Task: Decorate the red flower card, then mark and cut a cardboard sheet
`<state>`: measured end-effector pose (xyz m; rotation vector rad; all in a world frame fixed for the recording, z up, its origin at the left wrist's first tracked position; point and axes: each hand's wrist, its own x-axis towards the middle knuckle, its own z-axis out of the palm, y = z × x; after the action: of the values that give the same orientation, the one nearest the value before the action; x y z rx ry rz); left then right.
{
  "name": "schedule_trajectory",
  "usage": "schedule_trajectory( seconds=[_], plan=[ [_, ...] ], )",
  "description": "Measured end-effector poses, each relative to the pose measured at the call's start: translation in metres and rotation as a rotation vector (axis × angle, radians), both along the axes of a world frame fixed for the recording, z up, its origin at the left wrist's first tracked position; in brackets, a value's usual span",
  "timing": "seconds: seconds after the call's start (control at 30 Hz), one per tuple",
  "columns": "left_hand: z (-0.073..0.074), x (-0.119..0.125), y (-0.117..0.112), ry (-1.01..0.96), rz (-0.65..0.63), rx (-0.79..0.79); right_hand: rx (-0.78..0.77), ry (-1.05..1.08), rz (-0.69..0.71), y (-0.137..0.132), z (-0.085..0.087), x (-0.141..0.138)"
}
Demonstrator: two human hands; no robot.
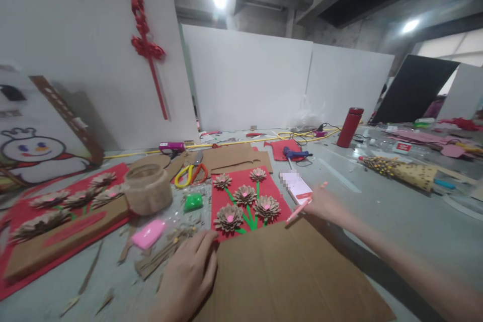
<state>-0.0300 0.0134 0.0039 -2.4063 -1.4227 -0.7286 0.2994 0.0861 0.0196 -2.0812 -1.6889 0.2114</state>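
A brown cardboard sheet [287, 276] lies at the front, its far edge overlapping the bottom of a red card [222, 196] with cardboard flowers and green stems. My left hand [192, 266] is closed over the sheet's left edge, fingers together and curved. Beyond the sheet's right side, my right hand [319, 204] is closed round a pink pen [300, 210] whose lower end slants toward the cardboard's far edge. Whether the tip touches it I cannot tell. Just behind my right hand is a phone [292, 183] with a lit screen.
Left stand a wide roll of tape [147, 188] and a red board with flowers [33, 256]. Scissors [190, 175], a pink clay packet [149, 233], green clay [193, 202] and cardboard scraps lie between. A glue gun [296, 154], red flask [349, 128] and wrapped bouquet [403, 173] stand farther right.
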Motion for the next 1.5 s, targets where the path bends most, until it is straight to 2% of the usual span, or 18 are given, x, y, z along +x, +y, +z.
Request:
schedule_trajectory(
  seconds=[0.13, 0.33, 0.43, 0.53, 0.6, 0.63, 0.7, 0.77, 0.83, 0.9, 0.97, 1.07, 1.33, 1.5],
  plan=[
    [0.003, 0.003, -0.002, -0.01, 0.014, -0.076, -0.122, -0.23, -0.038, -0.003, 0.004, -0.013],
    [0.008, 0.007, -0.007, -0.01, 0.037, -0.175, -0.153, -0.285, -0.055, 0.006, 0.008, -0.009],
    [0.008, 0.008, -0.008, -0.004, 0.044, -0.187, -0.097, -0.326, -0.064, 0.007, 0.014, -0.008],
    [0.009, 0.008, -0.008, 0.006, 0.033, -0.186, 0.048, -0.338, -0.085, -0.001, 0.033, -0.016],
    [0.012, 0.008, -0.008, 0.014, 0.029, -0.18, 0.159, -0.161, -0.062, -0.014, 0.048, -0.03],
    [0.014, 0.007, -0.008, 0.019, 0.026, -0.176, 0.187, -0.003, 0.008, -0.022, 0.054, -0.04],
    [0.019, 0.006, -0.01, 0.029, 0.007, -0.168, 0.106, 0.435, 0.34, -0.039, 0.057, -0.066],
    [0.023, 0.004, -0.016, 0.032, -0.026, -0.174, -0.087, 0.812, 0.576, -0.054, 0.048, -0.095],
    [0.024, 0.002, -0.023, 0.026, -0.061, -0.199, -0.161, 1.037, 0.628, -0.062, 0.032, -0.12],
    [0.021, 0.001, -0.031, 0.009, -0.087, -0.225, -0.197, 1.163, 0.631, -0.064, 0.014, -0.136],
    [0.017, 0.001, -0.037, -0.009, -0.109, -0.233, -0.186, 1.218, 0.623, -0.063, 0.002, -0.143],
    [0.011, 0.0, -0.04, -0.017, -0.119, -0.234, -0.121, 1.222, 0.619, -0.06, -0.005, -0.141],
    [0.006, -0.002, -0.037, -0.019, -0.113, -0.234, -0.106, 1.146, 0.618, -0.057, -0.006, -0.137],
    [0.008, -0.002, -0.038, 0.01, -0.112, -0.265, -0.192, 1.15, 0.661, -0.056, -0.004, -0.134]
  ],
)
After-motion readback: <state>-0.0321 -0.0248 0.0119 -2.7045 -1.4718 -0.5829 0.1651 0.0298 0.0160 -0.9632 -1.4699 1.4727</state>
